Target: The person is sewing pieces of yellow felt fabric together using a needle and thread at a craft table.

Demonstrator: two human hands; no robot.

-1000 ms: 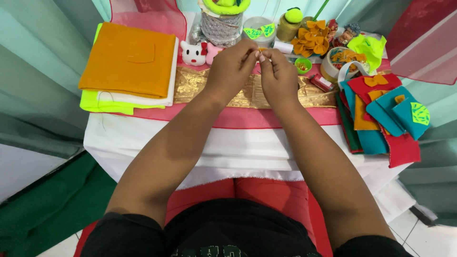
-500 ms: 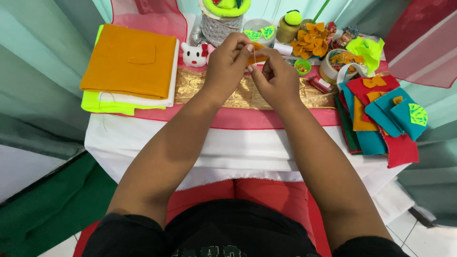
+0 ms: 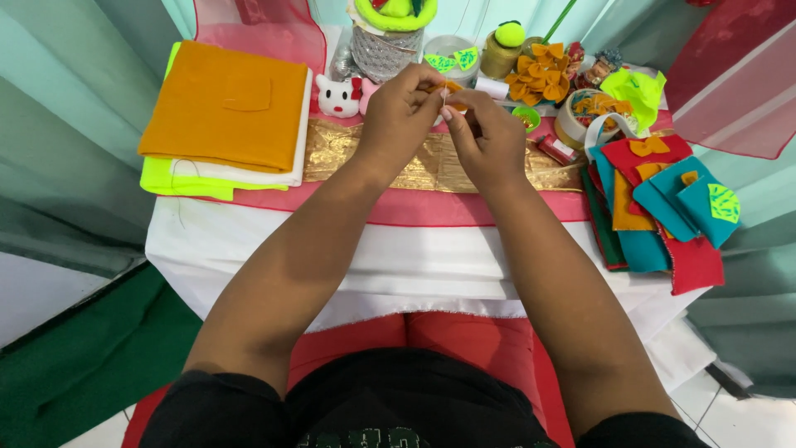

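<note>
At the far left of the table lies a stack of felt sheets (image 3: pixel 224 116), orange on top, then white, then bright yellow-green at the bottom. Just to the right of it stands a small white cat figure (image 3: pixel 338 97) with a red bow. A strip of gold fabric (image 3: pixel 414 166) lies across the middle of the table, on a pink cloth (image 3: pixel 414 207) that covers a white one.

Above the gold strip the two hands meet. The left hand (image 3: pixel 400 116) and the right hand (image 3: pixel 485 133) are pressed together at the fingertips, and between them they pinch a small orange felt piece (image 3: pixel 452 85). Most of this piece is hidden by the fingers, so I cannot tell its shape. It is held in the air, above the gold strip and in front of the jars at the back.

Behind the hands there is a silver mesh container (image 3: pixel 381 50). To the right of the hands I see a heap of orange felt bows (image 3: pixel 539 73), then a roll of tape (image 3: pixel 584 120). At the right edge lies a pile of felt pieces (image 3: pixel 663 207) in red, teal and orange, overlapping each other.
</note>
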